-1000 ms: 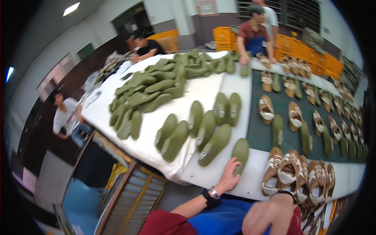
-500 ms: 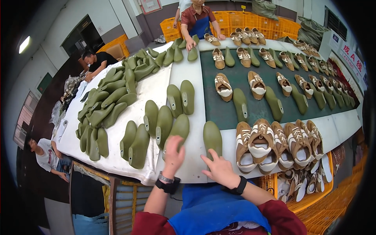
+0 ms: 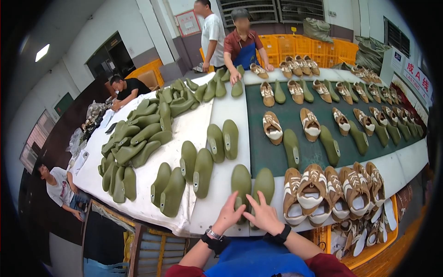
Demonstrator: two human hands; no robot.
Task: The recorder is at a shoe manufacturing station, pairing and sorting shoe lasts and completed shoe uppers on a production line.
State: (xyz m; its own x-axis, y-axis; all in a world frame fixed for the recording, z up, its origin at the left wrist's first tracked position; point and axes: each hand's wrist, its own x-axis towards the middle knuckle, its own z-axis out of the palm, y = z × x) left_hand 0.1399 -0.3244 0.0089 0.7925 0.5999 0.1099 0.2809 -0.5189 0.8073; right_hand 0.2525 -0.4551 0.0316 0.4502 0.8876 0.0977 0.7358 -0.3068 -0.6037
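Two green shoe lasts stand side by side at the near edge of the table, in front of me. My left hand (image 3: 228,213) is at the near end of the left shoe last (image 3: 241,177), its fingers and thumb on either side of it. My right hand (image 3: 265,216) lies over the near part of the right shoe last (image 3: 264,181), with fingers spread and thumb pointing left. The near ends of both lasts are partly hidden by my hands. Further left, several paired lasts (image 3: 203,171) stand upright on the table.
A pile of green lasts (image 3: 143,124) covers the white cloth at left. Brown-and-white sneakers (image 3: 311,184) cluster at near right; more alternate with lasts on the green belt (image 3: 272,159). A co-worker (image 3: 242,46) touches a last across the table. An orange crate (image 3: 364,251) holds shoe parts.
My left hand has moved right with a shoe last, which now stands beside the one at my right hand. The view has shifted, and the co-worker across the table stands more fully in sight.
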